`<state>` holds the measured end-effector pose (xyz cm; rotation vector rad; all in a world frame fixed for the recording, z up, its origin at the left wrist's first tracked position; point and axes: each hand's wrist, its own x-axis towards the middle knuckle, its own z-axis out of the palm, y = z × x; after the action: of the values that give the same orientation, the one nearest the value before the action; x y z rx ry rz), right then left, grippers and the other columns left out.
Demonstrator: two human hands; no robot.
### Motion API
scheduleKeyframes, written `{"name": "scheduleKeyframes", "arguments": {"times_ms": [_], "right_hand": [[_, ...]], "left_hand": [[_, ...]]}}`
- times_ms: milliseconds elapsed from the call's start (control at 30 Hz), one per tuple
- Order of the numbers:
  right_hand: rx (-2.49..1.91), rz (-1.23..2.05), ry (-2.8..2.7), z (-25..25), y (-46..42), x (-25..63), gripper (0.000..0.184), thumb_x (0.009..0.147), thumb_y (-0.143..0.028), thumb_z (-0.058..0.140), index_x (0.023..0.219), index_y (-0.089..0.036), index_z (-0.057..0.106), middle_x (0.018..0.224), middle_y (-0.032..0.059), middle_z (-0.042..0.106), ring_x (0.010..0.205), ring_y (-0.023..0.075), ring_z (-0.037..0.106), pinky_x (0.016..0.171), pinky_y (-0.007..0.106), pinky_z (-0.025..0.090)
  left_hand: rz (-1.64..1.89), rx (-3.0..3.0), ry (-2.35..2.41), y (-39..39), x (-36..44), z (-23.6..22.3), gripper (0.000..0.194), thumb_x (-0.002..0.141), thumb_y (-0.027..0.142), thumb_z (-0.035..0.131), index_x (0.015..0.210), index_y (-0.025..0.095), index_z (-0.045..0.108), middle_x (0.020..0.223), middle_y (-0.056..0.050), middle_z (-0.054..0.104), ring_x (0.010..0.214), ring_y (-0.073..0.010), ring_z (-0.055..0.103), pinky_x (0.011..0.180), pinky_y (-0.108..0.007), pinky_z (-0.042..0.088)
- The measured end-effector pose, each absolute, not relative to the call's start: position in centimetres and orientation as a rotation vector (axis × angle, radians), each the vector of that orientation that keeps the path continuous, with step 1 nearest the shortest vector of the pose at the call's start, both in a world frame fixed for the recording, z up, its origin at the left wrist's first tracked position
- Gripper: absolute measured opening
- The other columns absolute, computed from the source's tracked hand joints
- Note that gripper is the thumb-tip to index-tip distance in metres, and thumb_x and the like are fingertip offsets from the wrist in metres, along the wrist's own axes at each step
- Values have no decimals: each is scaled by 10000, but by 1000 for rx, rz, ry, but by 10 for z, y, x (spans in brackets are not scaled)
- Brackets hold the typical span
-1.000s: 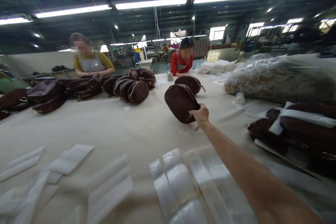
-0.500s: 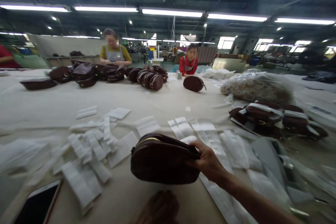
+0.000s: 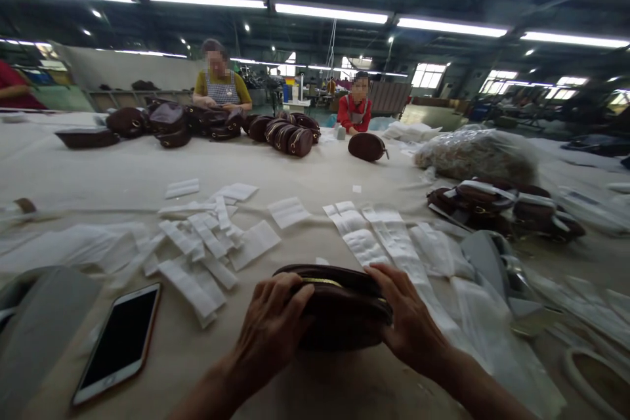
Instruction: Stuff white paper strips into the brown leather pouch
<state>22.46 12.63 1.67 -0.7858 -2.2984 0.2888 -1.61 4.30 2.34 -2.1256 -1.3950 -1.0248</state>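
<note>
Brown pouch (image 3: 339, 305) between both hands

A phone (image 3: 119, 343) lies near the table's (image 3: 123, 174) left front corner beside scattered white strips (image 3: 207, 246); brown bags (image 3: 290, 140) (zipped) crowd the far edge.

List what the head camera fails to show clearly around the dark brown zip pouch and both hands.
- Dark brown leather zip pouch: both ends are covered by the left hand and right hand, and its underside is out of sight.
- Fingertips of both hands: hidden behind the pouch.
- White paper strips: any print is blurred.
- Black smartphone: screen dark, nothing legible.
- Wrapped brown bags: smeared by lens distortion.
</note>
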Motion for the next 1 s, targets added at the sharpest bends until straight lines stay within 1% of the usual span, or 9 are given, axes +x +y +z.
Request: {"name": "scheduleKeyframes", "arguments": {"times_ms": [167,333,400,500,633,700,833,900,1000], "right_hand": [[-672,96,-2363,29,106,199,356,862,-208,554,1213,-177,501,1107,108,549,1013,237,517,877,380,440],[-767,50,-2350,21,106,177,89,907,-240,516,946,-193,581,866,51,612,786,204,548,718,335,428],[-797,17,-2364,18,108,177,93,914,-245,506,876,-199,578,807,40,610,737,199,546,688,329,415],[-823,-20,-2344,14,111,181,137,928,-304,484,895,-194,559,787,44,612,720,204,563,662,324,428],[-933,-1,-2265,12,114,185,317,930,-399,464,1151,-173,490,910,74,610,786,205,609,649,307,487],[-1018,-19,-2268,15,116,183,369,907,-411,498,1205,-193,483,970,81,583,791,201,618,610,294,495],[-1168,-36,-2336,23,120,177,208,837,-378,606,954,-206,602,885,48,552,673,176,590,558,287,469],[-1154,-93,-2352,25,122,175,180,813,-367,644,875,-200,612,876,56,566,735,206,586,627,323,471],[-1052,-107,-2371,22,129,174,193,804,-348,669,854,-175,598,896,81,606,838,249,578,726,375,459]], "left_hand": [[-1017,-2260,-1386,46,-21,25,181,921,248,469,1053,149,543,985,-81,613,957,-216,544,813,-336,441],[-874,-2300,-1518,51,-24,25,73,866,219,555,935,194,557,855,-27,622,794,-208,560,695,-337,434],[-889,-2286,-1554,51,-26,21,59,850,222,586,895,204,552,803,-10,614,735,-196,556,657,-325,439],[-1007,-2280,-1554,52,-33,13,97,870,269,571,943,211,548,829,-10,611,761,-177,573,683,-298,473],[-1120,-2218,-1656,55,-42,5,228,877,348,544,1061,216,517,1008,-45,572,833,-169,591,704,-282,511],[-1109,-2185,-1762,59,-43,6,327,839,368,586,1111,207,502,1116,-73,537,871,-185,595,706,-300,522],[-890,-2248,-1868,67,-43,14,266,744,344,697,932,203,573,1084,-67,573,961,-241,575,803,-376,504],[-861,-2234,-1886,69,-44,14,256,715,356,730,864,210,581,1021,-52,606,947,-248,567,802,-392,492],[-1001,-2221,-1866,71,-46,9,242,757,381,700,876,211,575,846,-14,633,815,-202,580,701,-319,492]]}}
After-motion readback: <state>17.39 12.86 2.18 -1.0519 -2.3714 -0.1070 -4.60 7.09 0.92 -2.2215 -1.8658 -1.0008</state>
